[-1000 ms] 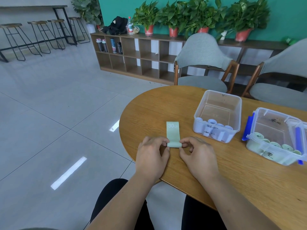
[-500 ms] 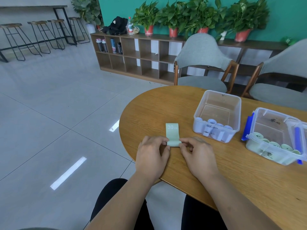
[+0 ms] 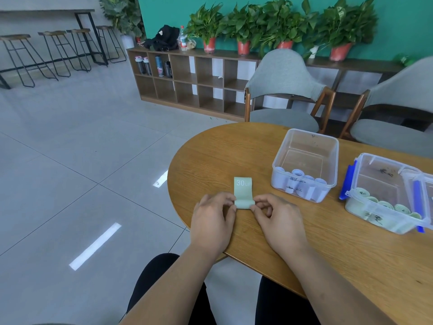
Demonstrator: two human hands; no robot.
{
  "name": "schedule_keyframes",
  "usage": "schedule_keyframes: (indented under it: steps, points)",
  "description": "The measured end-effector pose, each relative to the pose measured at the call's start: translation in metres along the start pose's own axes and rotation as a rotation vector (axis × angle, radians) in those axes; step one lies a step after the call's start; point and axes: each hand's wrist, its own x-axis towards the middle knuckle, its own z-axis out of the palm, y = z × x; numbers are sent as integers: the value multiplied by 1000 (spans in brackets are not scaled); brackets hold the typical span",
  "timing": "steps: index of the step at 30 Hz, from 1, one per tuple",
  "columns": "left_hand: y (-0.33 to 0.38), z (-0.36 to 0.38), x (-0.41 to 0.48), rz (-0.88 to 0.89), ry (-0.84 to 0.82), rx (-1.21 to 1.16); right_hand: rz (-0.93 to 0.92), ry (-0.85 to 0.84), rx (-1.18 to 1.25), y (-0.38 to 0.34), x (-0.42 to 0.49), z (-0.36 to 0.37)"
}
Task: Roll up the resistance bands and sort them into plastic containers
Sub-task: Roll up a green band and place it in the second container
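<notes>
Currently gripped: green band [image 3: 243, 192], partly rolled, lying on the table [image 3: 210, 160]; the rolled end is nearest the person and the flat end, marked "30 LB", points to 12 o'clock.
Left hand [image 3: 213, 221]: fingers curled, pinching the roll's end at its 9 o'clock side.
Right hand [image 3: 278, 221]: thumb and forefinger clamped on the roll's end at its 3 o'clock side; remaining fingers curled.
First container [image 3: 309, 146]: clear, open, at 2 o'clock from the band; pale rolls [image 3: 302, 181] stand along its near wall.
Second container [image 3: 384, 164]: clear, at 3 o'clock from the band, beyond the first; blue clip [image 3: 348, 181] on its 9 o'clock side; green rolls [image 3: 386, 205] line its near wall.
</notes>
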Motion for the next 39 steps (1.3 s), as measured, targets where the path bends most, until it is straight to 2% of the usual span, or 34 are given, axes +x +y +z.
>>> schedule_keyframes:
  steps: [6,13,29,39]
  points:
    - [-1,1,-1,18,13,5,12,13,8,1,2,1]
    - [-2,3,0,39,-3,42,-15,-23,-90,2,1,6]
    - [-1,0,-1,19,18,12,28,2,16,0,1,0]
    - [-3,2,-1,13,-19,18,-6,-3,-34,1,1,3]
